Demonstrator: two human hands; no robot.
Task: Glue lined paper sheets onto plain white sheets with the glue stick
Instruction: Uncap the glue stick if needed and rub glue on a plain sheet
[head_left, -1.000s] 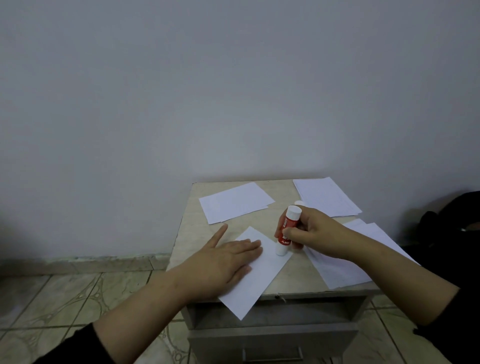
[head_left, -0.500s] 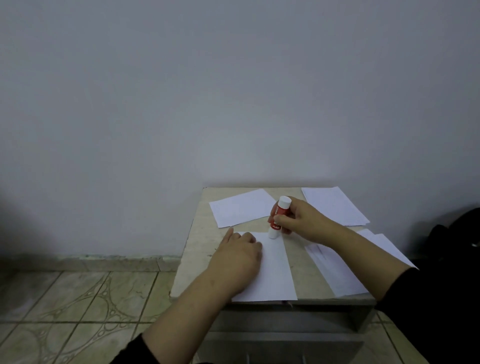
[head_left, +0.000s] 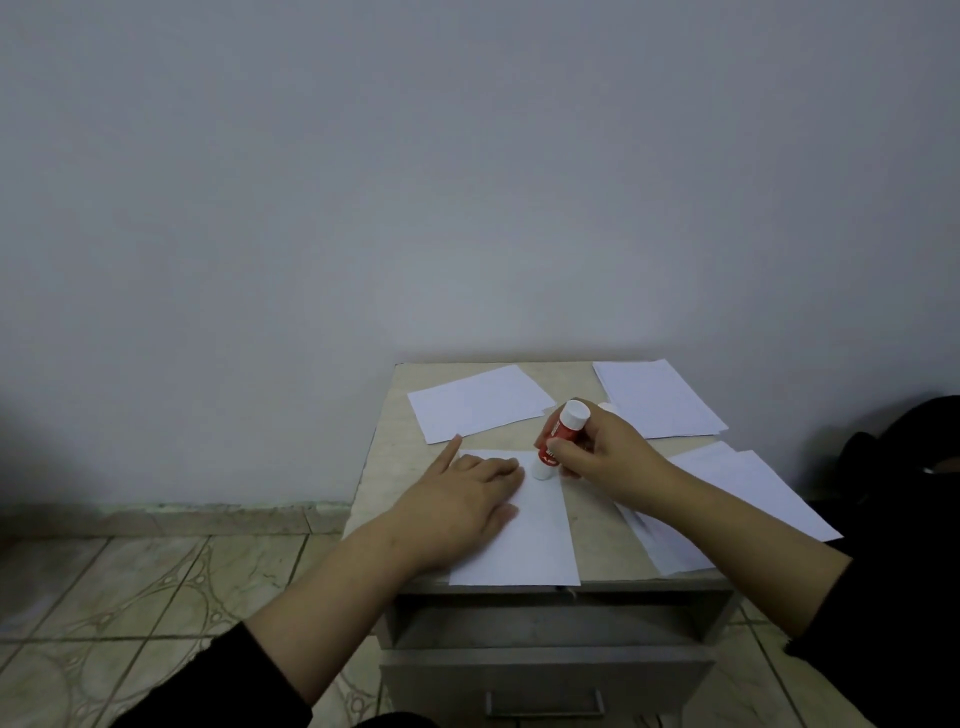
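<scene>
A white sheet (head_left: 535, 540) lies at the front of the small beige table (head_left: 384, 467). My left hand (head_left: 457, 499) presses flat on its left half, fingers straight, index finger pointing off the sheet's far left corner. My right hand (head_left: 597, 449) grips a red-and-white glue stick (head_left: 560, 439), tilted, its lower white end touching the sheet near its far edge. Whether the sheet is lined or plain is unclear.
More sheets lie at the back left (head_left: 480, 402), back right (head_left: 657, 397) and right front (head_left: 727, 493) of the table. A small white cap-like thing (head_left: 607, 407) peeks out behind my right hand. A drawer with a handle (head_left: 543, 701) sits below. Tiled floor spreads to the left.
The front sheet has turned from slanted to square with the table edge. The glue stick's lower end has come down onto its far part. My left hand stays pressed on it.
</scene>
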